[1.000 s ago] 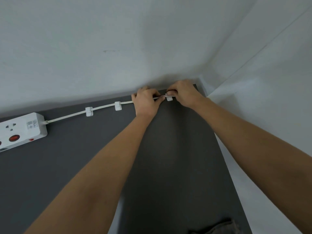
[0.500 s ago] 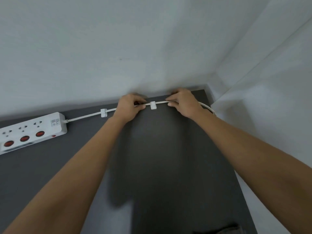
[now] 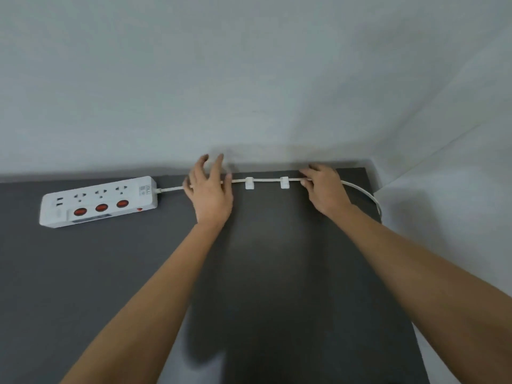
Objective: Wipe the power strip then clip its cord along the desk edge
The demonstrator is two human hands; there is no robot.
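Note:
A white power strip [image 3: 99, 201] with three red switches lies at the far left of the dark grey desk [image 3: 110, 273]. Its white cord [image 3: 266, 180] runs right along the back edge through two white clips [image 3: 249, 183] [image 3: 284, 182], then curves down over the desk's right edge. My left hand [image 3: 209, 192] hovers over the cord just right of the strip, fingers spread and lifted, holding nothing. My right hand [image 3: 324, 187] rests on the cord right of the second clip, fingertips pressing or pinching it.
A pale wall [image 3: 249, 79] rises directly behind the desk's back edge and meets a side wall [image 3: 457, 162] at the right corner. The desk's right edge [image 3: 399, 286] drops off beside my right forearm.
My left hand has let go of the cord and slid left towards the power strip, fingers opening. The view has shifted, so the strip sits further right; the right hand stays on the cord.

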